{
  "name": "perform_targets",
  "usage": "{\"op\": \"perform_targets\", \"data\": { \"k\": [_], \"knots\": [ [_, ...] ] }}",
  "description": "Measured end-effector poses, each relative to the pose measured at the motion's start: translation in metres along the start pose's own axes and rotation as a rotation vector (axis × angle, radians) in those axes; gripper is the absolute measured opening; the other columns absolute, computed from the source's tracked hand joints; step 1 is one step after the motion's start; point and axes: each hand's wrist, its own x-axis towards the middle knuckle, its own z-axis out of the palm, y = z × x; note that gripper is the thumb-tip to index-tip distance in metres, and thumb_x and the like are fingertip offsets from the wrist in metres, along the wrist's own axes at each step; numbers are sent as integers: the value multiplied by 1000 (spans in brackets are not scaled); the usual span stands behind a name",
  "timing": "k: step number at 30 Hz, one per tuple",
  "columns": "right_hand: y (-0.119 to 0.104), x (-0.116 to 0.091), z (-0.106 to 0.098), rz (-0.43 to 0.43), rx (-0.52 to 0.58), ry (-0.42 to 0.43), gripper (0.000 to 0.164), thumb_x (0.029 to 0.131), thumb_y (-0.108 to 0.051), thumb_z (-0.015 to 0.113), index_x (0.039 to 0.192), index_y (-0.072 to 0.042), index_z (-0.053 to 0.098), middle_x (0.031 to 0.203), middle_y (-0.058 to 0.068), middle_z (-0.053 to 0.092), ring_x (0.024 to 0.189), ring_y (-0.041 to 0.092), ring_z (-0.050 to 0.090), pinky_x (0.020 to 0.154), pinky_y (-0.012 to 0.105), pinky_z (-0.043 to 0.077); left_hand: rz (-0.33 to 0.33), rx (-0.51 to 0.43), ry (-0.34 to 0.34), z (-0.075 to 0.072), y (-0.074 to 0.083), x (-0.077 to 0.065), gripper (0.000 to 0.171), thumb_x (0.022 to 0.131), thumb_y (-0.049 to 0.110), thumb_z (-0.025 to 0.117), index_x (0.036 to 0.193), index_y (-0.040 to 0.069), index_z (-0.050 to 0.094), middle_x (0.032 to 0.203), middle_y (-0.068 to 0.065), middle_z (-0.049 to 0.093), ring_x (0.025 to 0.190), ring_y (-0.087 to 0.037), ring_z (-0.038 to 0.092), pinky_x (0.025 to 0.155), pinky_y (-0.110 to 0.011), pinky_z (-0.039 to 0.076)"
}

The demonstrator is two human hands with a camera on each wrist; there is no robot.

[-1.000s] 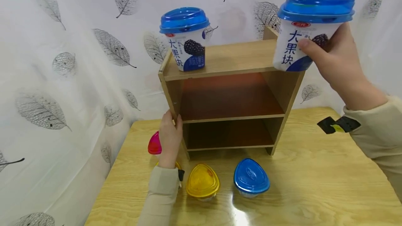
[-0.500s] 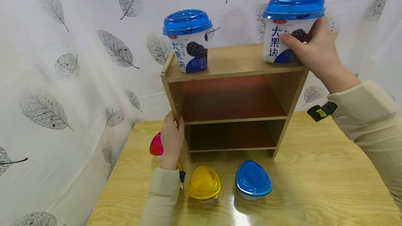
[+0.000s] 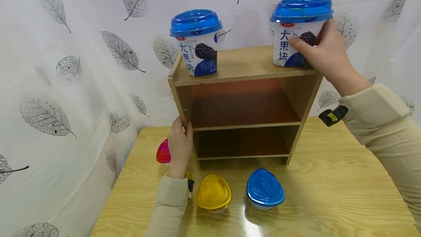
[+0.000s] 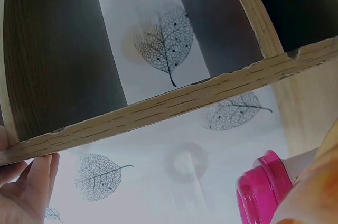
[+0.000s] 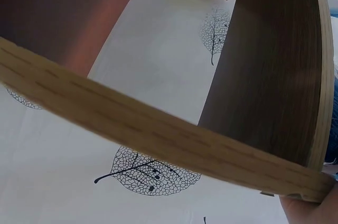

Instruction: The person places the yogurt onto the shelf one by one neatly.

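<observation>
A small wooden shelf [image 3: 243, 69] stands on the table. My left hand [image 3: 179, 145] grips the front edge of its left side panel, about halfway up; the left wrist view shows fingers [image 4: 38, 182] against the panel's outer face. At the left end of the top board is a white yogurt cup with a blue lid [image 3: 196, 41] and a blackberry picture. My right hand [image 3: 323, 52] holds a matching yogurt cup [image 3: 285, 48] at the right end, thumb across its front, other fingers mostly hidden behind. That cup's base appears to touch the board.
Yellow-lidded [image 3: 214, 192] and blue-lidded [image 3: 265, 187] cups stand on the table [image 3: 338, 178] before the shelf. A pink-lidded cup [image 3: 163, 152] and another yellow-lidded cup [image 3: 188, 175] are partly hidden by my left arm. A leaf-patterned sheet [image 3: 82, 94] hangs behind.
My right hand has brought its yogurt cup leftward, from beyond the shelf's right corner onto the top board's right end. The left hand has kept its grip on the side panel.
</observation>
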Motion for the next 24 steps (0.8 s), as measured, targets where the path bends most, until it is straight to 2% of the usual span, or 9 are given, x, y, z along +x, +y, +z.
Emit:
{"op": "perform_targets", "data": {
  "k": [5, 17, 24],
  "knots": [
    [-1, 1, 2, 28, -18, -16, 63, 82, -37, 58, 132, -20, 24, 131, 12, 38, 117, 25, 42, 99, 42, 28, -5, 5, 2, 0, 0, 0, 22, 84, 9, 57, 99, -7, 53, 89, -20, 56, 78, -34, 57, 65, -43, 50],
    [-1, -1, 2, 36, -28, -21, 62, 82, -38, 55, 131, -16, 24, 130, 15, 38, 116, 27, 42, 98, 43, 29, -6, 2, 0, 0, 0, 0, 22, 85, 9, 57, 99, -8, 53, 90, -21, 57, 80, -34, 57, 67, -44, 49],
    [0, -4, 1, 20, 61, 23, 67, 81, -35, 57, 134, -21, 18, 130, 14, 41, 114, 23, 45, 96, 41, 33, -8, -7, -3, 1, -1, 0, 21, 85, 9, 56, 98, -8, 53, 90, -21, 57, 80, -34, 57, 68, -43, 49]
  ]
}}
